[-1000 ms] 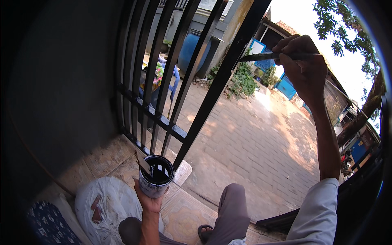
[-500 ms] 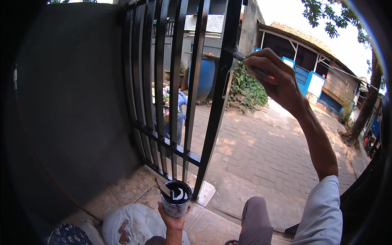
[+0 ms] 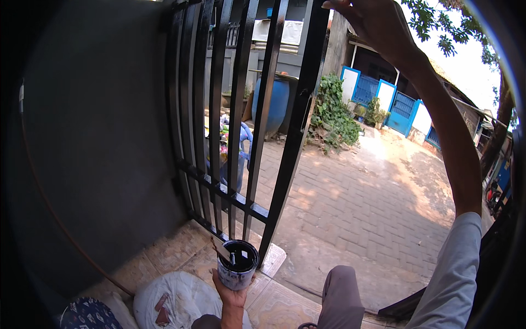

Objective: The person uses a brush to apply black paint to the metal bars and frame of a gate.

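My left hand (image 3: 233, 295) is wrapped round the lower part of a small paint can (image 3: 234, 278), held upright near the foot of the gate. Dark glossy paint (image 3: 241, 260) fills its inside, and a flat wooden stick (image 3: 222, 250) leans in it. High up at the picture's top edge, my right hand (image 3: 378, 24) is closed beside the upper end post of a black metal gate (image 3: 293, 131). The paintbrush that showed in this hand a moment earlier is out of the picture now. Wet-looking shine lies on the gate's bars and lower rail.
A dark grey wall (image 3: 98, 137) rises on the left, with a thin brown hose (image 3: 55, 211) along it. White sacks (image 3: 181, 301) lie on the tiled floor (image 3: 274, 307) by my knees. Beyond the gate are a paved lane (image 3: 345, 192), a blue barrel (image 3: 272, 104) and climbing plants (image 3: 331, 118).
My right hand has gone up along the gate post to the top edge, taking the paintbrush out of sight. The left hand and paint can have barely moved.
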Action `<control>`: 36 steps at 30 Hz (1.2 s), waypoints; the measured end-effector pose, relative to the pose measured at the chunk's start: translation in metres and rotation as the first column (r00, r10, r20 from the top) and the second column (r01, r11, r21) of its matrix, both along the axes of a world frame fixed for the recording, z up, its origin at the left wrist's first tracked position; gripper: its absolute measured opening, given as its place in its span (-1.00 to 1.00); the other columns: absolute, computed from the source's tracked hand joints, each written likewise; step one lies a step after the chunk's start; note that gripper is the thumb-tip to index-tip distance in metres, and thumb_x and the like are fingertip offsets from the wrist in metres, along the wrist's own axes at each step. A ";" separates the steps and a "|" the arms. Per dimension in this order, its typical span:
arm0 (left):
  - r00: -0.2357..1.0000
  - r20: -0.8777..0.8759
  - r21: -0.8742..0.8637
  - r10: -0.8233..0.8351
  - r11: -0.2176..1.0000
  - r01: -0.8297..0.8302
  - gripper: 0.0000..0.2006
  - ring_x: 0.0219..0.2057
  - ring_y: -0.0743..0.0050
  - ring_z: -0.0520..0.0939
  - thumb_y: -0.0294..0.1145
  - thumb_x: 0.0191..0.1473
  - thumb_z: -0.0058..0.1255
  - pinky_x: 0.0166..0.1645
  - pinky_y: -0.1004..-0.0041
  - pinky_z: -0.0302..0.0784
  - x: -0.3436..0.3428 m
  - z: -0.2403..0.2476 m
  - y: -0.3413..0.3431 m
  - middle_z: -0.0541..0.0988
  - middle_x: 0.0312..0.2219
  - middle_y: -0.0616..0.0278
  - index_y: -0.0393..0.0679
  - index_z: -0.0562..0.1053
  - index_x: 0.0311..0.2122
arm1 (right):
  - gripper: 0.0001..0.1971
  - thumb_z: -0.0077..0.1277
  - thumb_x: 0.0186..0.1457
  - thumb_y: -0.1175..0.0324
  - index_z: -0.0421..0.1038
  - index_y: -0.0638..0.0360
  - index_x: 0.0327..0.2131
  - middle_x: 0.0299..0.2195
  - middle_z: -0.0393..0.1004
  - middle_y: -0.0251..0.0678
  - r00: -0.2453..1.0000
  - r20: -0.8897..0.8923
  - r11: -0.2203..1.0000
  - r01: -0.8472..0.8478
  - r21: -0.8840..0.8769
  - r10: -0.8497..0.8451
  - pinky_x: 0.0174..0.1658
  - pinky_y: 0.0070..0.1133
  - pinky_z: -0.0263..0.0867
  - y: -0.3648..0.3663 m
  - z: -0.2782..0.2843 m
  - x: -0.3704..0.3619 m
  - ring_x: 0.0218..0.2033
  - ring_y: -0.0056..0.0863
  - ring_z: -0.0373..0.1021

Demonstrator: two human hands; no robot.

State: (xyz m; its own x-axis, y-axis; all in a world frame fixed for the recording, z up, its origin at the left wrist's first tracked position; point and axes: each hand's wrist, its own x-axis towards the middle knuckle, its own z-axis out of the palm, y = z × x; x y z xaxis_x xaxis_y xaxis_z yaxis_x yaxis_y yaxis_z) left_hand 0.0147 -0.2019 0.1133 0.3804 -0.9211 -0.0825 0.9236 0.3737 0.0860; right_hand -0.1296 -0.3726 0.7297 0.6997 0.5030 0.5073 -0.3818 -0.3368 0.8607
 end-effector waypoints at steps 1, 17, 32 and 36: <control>1.000 -0.015 -0.001 -0.006 1.000 0.006 -0.27 -0.02 -0.11 0.61 0.35 0.15 -0.18 -0.16 -0.19 0.63 -0.001 -0.001 0.000 0.52 0.06 0.03 0.03 0.28 0.26 | -0.81 0.12 0.21 0.30 0.47 0.11 -0.14 -0.29 0.59 -0.34 0.996 -0.073 0.994 0.054 0.091 -0.047 -0.32 -0.55 0.49 0.001 -0.018 -0.009 -0.34 -0.42 0.57; 1.000 0.017 -0.117 -0.006 0.993 0.008 -0.22 0.14 -0.11 0.48 0.31 0.13 -0.11 0.10 -0.27 0.47 0.001 -0.012 0.001 0.43 0.16 0.03 -0.03 0.22 0.30 | -0.78 0.08 0.24 0.21 0.50 0.14 -0.18 -0.32 0.63 -0.34 0.996 0.087 0.957 -0.015 0.288 -0.011 -0.23 -0.60 0.49 -0.026 0.086 -0.012 -0.31 -0.50 0.59; 1.000 0.005 -0.056 0.012 0.998 -0.012 -0.26 0.09 -0.07 0.53 0.29 0.15 -0.12 0.04 -0.19 0.54 0.005 -0.014 0.007 0.45 0.14 0.04 -0.03 0.25 0.28 | -0.84 0.09 0.23 0.33 0.55 0.13 -0.17 -0.20 0.60 -0.40 0.981 -0.194 0.978 0.031 0.207 0.010 -0.16 -0.54 0.51 0.007 0.049 -0.014 -0.24 -0.51 0.57; 1.000 0.016 -0.080 0.017 0.997 -0.016 -0.25 0.10 -0.06 0.53 0.29 0.16 -0.13 0.04 -0.17 0.55 0.005 -0.012 0.006 0.45 0.14 0.03 -0.04 0.24 0.29 | -0.84 0.11 0.15 0.44 0.58 0.12 -0.18 -0.17 0.61 -0.33 0.987 0.042 0.893 -0.156 0.421 0.153 -0.14 -0.55 0.45 0.017 0.052 -0.010 -0.22 -0.53 0.52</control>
